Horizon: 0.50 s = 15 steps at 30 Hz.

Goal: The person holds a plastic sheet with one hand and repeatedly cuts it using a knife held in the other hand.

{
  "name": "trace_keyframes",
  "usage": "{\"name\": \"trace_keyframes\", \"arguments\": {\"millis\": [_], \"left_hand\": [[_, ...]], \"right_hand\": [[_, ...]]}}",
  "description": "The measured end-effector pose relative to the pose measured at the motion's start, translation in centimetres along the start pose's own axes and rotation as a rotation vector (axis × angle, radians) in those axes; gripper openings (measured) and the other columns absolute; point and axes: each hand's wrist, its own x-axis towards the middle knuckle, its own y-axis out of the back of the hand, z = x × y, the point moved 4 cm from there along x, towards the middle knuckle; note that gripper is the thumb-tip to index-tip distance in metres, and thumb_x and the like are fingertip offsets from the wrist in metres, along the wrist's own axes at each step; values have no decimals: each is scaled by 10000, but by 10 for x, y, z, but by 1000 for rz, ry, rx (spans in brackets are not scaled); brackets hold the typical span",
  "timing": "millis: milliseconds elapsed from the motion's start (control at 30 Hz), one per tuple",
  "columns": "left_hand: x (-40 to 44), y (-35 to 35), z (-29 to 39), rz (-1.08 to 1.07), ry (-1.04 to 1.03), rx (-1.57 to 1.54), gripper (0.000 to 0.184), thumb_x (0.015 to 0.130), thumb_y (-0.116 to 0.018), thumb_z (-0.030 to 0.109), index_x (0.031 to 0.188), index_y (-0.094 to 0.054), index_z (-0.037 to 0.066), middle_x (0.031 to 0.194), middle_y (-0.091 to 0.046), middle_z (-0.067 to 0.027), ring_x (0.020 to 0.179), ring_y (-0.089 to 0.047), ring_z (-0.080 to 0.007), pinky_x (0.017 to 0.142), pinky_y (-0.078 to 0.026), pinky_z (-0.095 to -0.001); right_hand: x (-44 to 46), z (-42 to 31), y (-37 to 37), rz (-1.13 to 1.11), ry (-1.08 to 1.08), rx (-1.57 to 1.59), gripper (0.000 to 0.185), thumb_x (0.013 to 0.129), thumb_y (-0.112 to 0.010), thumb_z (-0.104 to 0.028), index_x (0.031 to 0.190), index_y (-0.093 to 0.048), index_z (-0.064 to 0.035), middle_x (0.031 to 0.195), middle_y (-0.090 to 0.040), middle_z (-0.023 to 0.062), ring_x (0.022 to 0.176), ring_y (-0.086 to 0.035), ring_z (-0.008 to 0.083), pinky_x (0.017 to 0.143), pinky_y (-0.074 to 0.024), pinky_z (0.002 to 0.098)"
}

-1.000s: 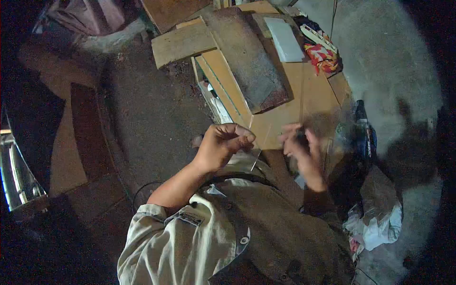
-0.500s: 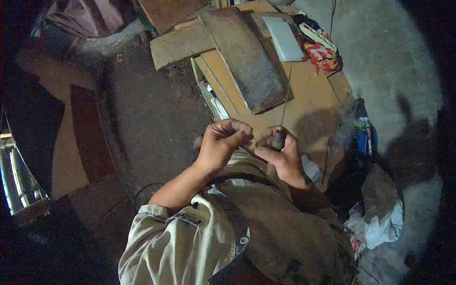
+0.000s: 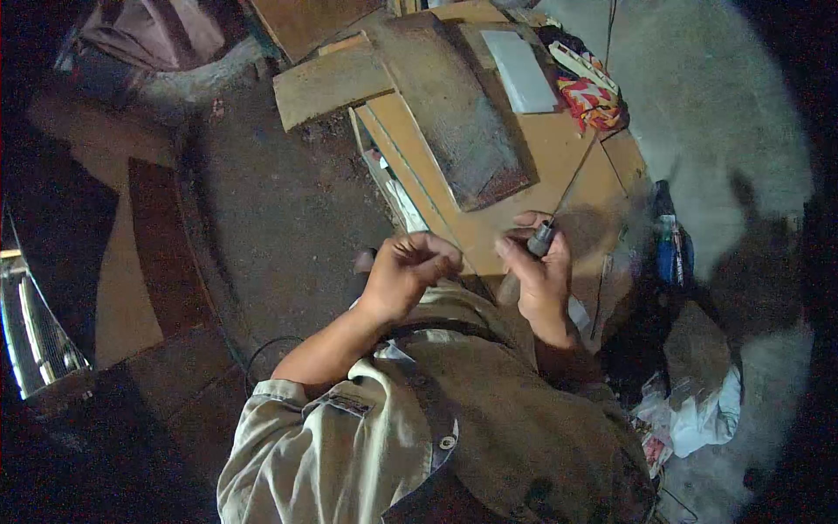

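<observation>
My right hand [image 3: 543,284] is wrapped round the grey cylindrical handle of a thin-shafted tool [image 3: 540,241]. Its long, narrow shaft points up and to the right over the tan board [image 3: 572,166]; the exact kind of tool is unclear. To the left, my left hand [image 3: 406,272] is closed with thumb and fingertips pinched together. Whatever may be between those fingertips is too small or blurred to make out. A gap separates the two hands, which are both above my lap.
A worn dark board [image 3: 454,113] lies across the tan surface, beside a white slab [image 3: 519,72]. A red-and-yellow cloth [image 3: 592,103] sits at the far right corner. On the floor at right are a blue item [image 3: 670,253] and white plastic bags [image 3: 703,419].
My right hand has moved right and slightly up, and the tool's shaft now tilts further right. My left hand stays nearly in place, its fingers still pinched.
</observation>
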Motion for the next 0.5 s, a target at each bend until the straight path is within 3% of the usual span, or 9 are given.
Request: {"name": "trace_keyframes", "arguments": {"millis": [100, 233, 300, 500], "left_hand": [[0, 0, -9, -87, 62, 113, 98, 845, -629, 64, 906, -626, -14, 821, -644, -49, 755, -595, -106, 694, -474, -247], [0, -8, 1, -77, 110, 3, 88, 841, -634, 50, 893, -628, -21, 821, -645, -41, 743, -587, -101, 677, -478, -252], [4, -6, -1, -127, 23, 159, 92, 846, -632, 55, 890, -631, -26, 804, -642, -33, 729, -579, -97, 672, -479, -256], [3, -4, -6, -74, 28, 166, 120, 856, -636, 105, 880, -644, -11, 754, -631, -23, 688, -553, -85, 638, -463, -241]], "right_hand": [[3, -1, 5, -9, 56, -33, 321, 776, -663, -35, 1055, -505, -35, 866, -621, 44, 711, -583, 103, 585, -440, 236], [0, -4, -3, -32, -26, -94, 317, 780, -646, 11, 1058, -495, -16, 856, -619, 60, 742, -595, 108, 647, -479, 247], [1, -5, -5, -59, 27, -157, 356, 745, -704, -24, 1043, -510, -15, 868, -622, 68, 763, -594, 107, 694, -501, 265], [2, -1, -1, -87, 74, -256, 329, 786, -687, -57, 1062, -512, -15, 833, -608, 47, 741, -586, 97, 677, -485, 243]]}}
